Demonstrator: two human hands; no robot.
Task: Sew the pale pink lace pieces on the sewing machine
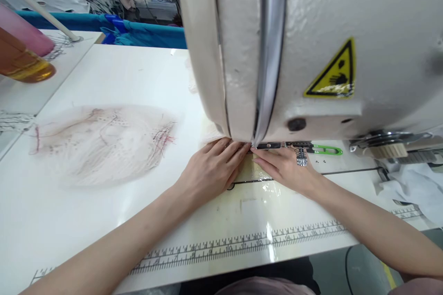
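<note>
My left hand (219, 163) lies flat on the machine bed under the sewing machine head (238, 55), its fingers stretched out side by side. Beyond its fingertips shows a bit of pale, thin fabric (209, 132), mostly hidden by the hand and the machine. To the right, my right hand (289, 166) reaches in with thumb and fingers extended, the tips close to the left fingertips near the needle area. The machine head covers part of these fingers. Just behind the right hand is a green-handled tool (327, 150), apparently thread snips.
A printed ruler scale (228, 249) runs along the front of the white table (114, 212). Thread scraps (162, 138) lie on a whitish oval patch at left. Pink (31, 32) and amber thread cones (27, 62) stand far left; white cloth (413, 189) lies at right.
</note>
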